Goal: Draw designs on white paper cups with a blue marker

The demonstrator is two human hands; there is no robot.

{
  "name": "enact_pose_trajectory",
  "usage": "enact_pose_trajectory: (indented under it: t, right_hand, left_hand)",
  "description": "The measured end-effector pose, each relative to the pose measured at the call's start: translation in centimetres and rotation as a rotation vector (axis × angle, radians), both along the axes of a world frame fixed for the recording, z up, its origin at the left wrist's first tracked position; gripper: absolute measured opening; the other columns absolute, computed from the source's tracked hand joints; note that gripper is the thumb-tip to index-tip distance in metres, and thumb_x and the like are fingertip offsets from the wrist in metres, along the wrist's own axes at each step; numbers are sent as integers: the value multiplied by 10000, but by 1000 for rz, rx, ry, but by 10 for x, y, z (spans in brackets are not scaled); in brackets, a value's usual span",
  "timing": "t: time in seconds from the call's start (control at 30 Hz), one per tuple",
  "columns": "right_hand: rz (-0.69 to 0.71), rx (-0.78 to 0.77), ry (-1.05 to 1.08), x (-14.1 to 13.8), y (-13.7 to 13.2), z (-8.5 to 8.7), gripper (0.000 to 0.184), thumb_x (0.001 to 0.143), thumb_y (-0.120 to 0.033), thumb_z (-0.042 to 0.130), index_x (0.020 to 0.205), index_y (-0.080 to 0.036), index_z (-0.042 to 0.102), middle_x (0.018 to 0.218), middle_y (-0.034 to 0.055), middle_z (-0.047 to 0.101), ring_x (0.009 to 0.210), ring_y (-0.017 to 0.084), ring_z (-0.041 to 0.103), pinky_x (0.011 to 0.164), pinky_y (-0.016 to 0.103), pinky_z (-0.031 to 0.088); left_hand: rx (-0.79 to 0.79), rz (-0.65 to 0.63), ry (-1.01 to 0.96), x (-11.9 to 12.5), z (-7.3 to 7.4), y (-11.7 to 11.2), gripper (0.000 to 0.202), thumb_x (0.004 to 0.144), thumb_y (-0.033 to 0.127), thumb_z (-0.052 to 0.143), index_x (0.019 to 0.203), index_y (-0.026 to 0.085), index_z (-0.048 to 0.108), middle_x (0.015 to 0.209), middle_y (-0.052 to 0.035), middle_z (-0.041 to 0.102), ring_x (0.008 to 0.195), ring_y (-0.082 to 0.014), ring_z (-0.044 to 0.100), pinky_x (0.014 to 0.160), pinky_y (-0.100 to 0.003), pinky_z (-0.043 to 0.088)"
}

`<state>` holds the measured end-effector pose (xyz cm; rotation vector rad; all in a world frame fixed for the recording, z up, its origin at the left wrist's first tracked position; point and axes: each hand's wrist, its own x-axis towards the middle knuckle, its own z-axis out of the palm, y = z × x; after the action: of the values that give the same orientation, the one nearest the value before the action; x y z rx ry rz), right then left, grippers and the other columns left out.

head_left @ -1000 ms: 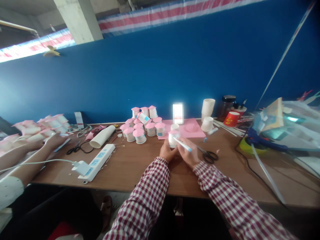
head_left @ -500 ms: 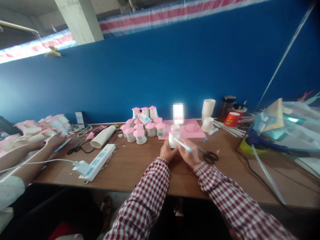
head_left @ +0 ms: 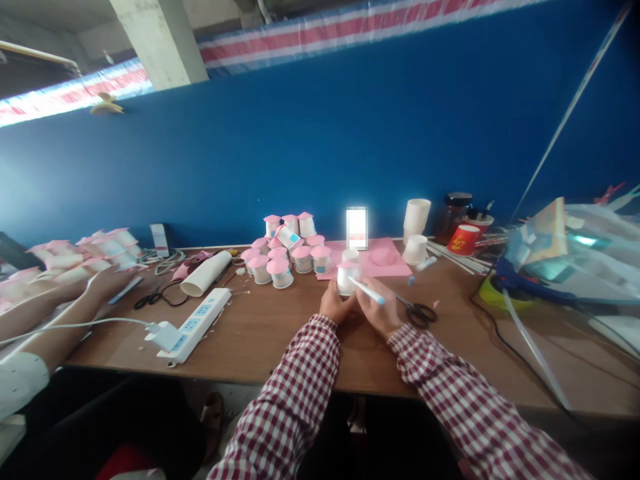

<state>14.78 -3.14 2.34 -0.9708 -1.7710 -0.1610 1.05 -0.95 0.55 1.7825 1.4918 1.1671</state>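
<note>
In front of me my left hand (head_left: 336, 304) is closed round a white paper cup (head_left: 346, 281) with a pink top. My right hand (head_left: 376, 308) grips a white marker pen (head_left: 369, 291) with a light blue end. The pen slants across the cup's right side; whether its tip touches the cup I cannot make out. Just behind the cup lies a pink sheet (head_left: 395, 267) with a pink cone (head_left: 383, 256) on it. Black-handled scissors (head_left: 421, 313) rest by my right wrist. Several pink-roofed paper cups (head_left: 280, 272) are grouped on the left.
A white power strip (head_left: 197, 327) and a white paper roll (head_left: 206, 273) lie left. Stacked white cups (head_left: 417, 219), a red cup (head_left: 463, 239) and a yellow bowl (head_left: 500, 297) stand right. At far left a co-worker's hands (head_left: 107, 280) reach among pink-and-white pieces (head_left: 100, 250).
Almost nothing differs. My hands, the cup and the pen keep their places, and the co-worker's hands have barely shifted.
</note>
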Motion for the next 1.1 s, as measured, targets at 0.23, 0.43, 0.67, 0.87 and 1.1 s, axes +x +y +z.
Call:
enact_pose_trajectory:
  t: [0.23,0.43,0.67,0.87,1.1]
  right_hand:
    - [14,-11,18,0,0,0,233,918,-274,417,993,-164,607,892,102,674,840,210,641,751,329,526]
    - [5,1,18,1,0,-1,234,918,-291,422,985,-163,607,894,104,676,835,212,644,754,336,527]
    - [-1,-3,11,1,-1,0,217,916,-281,432,971,-164,606,872,95,675,816,210,641,727,325,519]
    - [-11,-6,30,1,-3,3,208,913,-279,438,953,-164,607,861,90,675,804,203,640,729,317,517]
    - [-10,-9,64,1,-4,6,217,916,-269,433,949,-151,613,861,102,676,836,205,645,752,312,523]
  left_hand:
    - [-9,21,-19,1,2,1,530,672,398,690,1121,175,516,1014,-96,644,931,-238,616,818,-359,473]
    - [-32,28,-82,1,3,1,529,660,387,706,1108,176,523,1022,-93,644,943,-233,617,833,-356,469]
    - [-20,26,-77,0,3,0,519,676,420,688,1092,158,524,1009,-111,643,934,-236,617,817,-359,475]
    - [-5,25,-87,-1,0,2,523,677,423,690,1099,160,527,1021,-112,641,942,-237,614,820,-362,473]
    - [31,-10,-112,-1,-5,4,551,672,437,692,1119,161,525,1027,-107,638,915,-221,615,807,-345,475]
